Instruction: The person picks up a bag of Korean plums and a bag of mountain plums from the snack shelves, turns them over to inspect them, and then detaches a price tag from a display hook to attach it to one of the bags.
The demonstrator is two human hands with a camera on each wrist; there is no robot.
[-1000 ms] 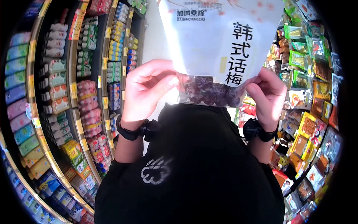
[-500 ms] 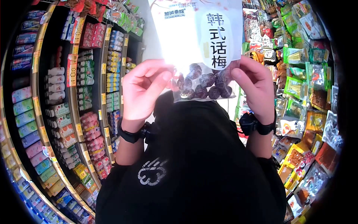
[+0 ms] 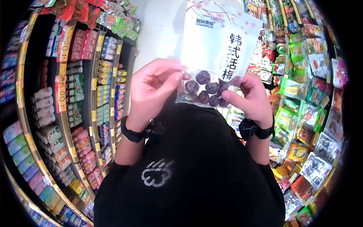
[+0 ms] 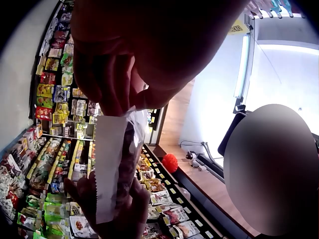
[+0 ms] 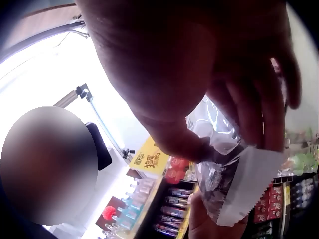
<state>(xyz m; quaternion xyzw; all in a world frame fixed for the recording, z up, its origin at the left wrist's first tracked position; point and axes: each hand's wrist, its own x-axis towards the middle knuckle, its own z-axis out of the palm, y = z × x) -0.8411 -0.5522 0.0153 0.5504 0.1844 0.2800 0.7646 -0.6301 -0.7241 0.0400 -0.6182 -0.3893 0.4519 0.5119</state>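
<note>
A white pouch of dried plums (image 3: 211, 41), printed with pink blossoms, is held up in front of the chest in the head view. Dark, wrinkled plums (image 3: 203, 77) show through its clear lower part. My left hand (image 3: 153, 85) pinches the pouch's lower left edge between thumb and fingers. On the opposite side my right hand (image 3: 253, 94) grips the edge, its thumb lying over the clear front. Both wrist views show the pouch's serrated bottom edge, the pouch (image 4: 109, 169) seen nearly edge-on from the left wrist.
Shelves of bottled drinks (image 3: 77, 98) line the left side. Bagged snacks (image 3: 293, 89) fill the racks on the right. Pale floor (image 3: 155, 34) lies between them. A wooden counter (image 4: 199, 184) with a red ball (image 4: 170, 163) appears in the left wrist view.
The pouch has come lower in the head view and tilted. Its plums, bunched together earlier, are spread apart. My right thumb has slid farther over the front. The shelves have shifted in view.
</note>
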